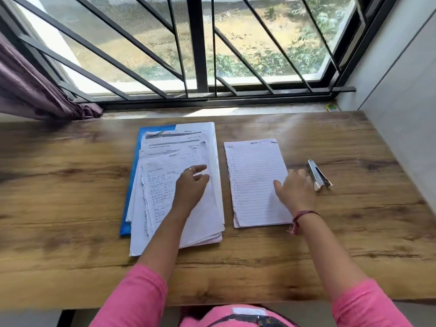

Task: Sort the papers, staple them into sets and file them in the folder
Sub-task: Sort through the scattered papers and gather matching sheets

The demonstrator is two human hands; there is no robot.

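1. Worktop (70,185): wood grain, set under a barred window (200,43); purple curtain (30,90) bunched at the far left.
2. Blue folder (132,185): flat on the worktop left of centre, mostly covered, only its left edge and top corner visible.
3. Paper stack (207,208): loose fanned sheets on top of the folder, some handwritten, some printed, headings reading "Section".
4. Single lined sheet (254,180): flat on the worktop just right of the stack, not touching it, torn left edge.
5. Left hand (191,185): resting on the stack, fingers relaxed and loosely spread, gripping nothing.
6. Right hand (297,190): palm down on the right edge of the lined sheet, fingers extended, pinching nothing; thread band on the wrist.
7. Stapler (318,177): silver, lying on the worktop just right of the right hand; contact cannot be told.
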